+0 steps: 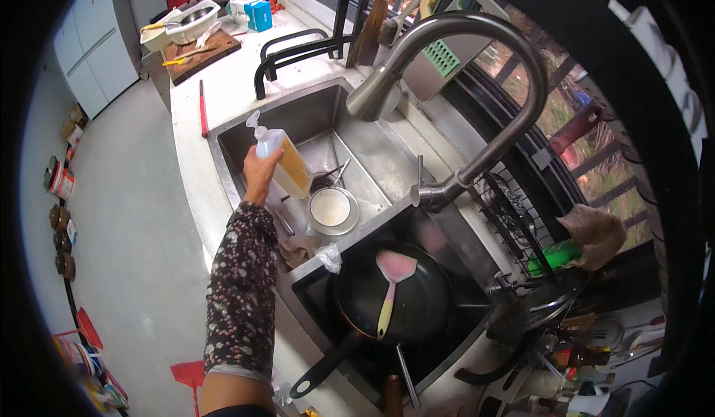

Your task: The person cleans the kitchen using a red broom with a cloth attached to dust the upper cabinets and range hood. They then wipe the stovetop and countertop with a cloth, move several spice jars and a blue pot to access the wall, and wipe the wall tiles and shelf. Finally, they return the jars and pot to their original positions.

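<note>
My left hand (261, 174), its arm in a dark floral sleeve, grips a clear pump bottle (287, 163) with a yellowish label. It holds the bottle tilted over the left basin of the steel sink (363, 154). Below and right of the bottle, a white bowl (330, 207) sits on a plate (347, 224). Dark utensils and a wire scourer (322, 182) lie behind the bowl, partly hidden by the bottle. In the near basin rests a black frying pan (419, 299) with a pink and yellow spatula (394, 283) inside. My right hand is out of view.
A curved steel faucet (525, 71) arches over the sink. Crumpled clear plastic (329, 258) and a brown cloth (297, 251) lie by the divider. A red-handled tool (203, 110) and a cutting board (201, 57) lie on the counter. A wire rack (508, 221) stands at right.
</note>
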The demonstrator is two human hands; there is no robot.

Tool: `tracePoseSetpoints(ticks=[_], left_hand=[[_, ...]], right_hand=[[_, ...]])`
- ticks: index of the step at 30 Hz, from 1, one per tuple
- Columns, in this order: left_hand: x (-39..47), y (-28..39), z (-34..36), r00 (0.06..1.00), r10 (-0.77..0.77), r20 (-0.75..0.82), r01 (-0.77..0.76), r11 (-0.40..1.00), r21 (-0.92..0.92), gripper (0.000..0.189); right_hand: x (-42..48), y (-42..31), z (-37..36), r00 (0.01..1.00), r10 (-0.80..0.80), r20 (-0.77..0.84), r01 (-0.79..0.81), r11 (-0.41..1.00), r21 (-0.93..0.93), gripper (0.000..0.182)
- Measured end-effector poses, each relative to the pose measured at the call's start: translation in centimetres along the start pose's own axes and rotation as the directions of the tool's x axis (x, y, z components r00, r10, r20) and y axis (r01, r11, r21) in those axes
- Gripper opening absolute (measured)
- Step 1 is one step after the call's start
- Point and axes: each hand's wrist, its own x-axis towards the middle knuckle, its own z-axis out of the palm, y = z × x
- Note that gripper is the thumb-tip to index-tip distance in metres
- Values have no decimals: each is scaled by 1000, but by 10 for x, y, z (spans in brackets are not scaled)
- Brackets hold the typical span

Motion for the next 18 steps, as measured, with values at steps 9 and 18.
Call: tracePoseSetpoints(ticks=[9, 18], left_hand=[[-80, 172, -102, 901, 162, 402, 112, 808, -578, 56], [-287, 281, -178, 785, 41, 618, 339, 806, -485, 60]], right_hand=[[-10, 29, 6, 967, -226, -116, 217, 972, -88, 35], [-26, 64, 7, 978, -149, -145, 174, 970, 171, 44]])
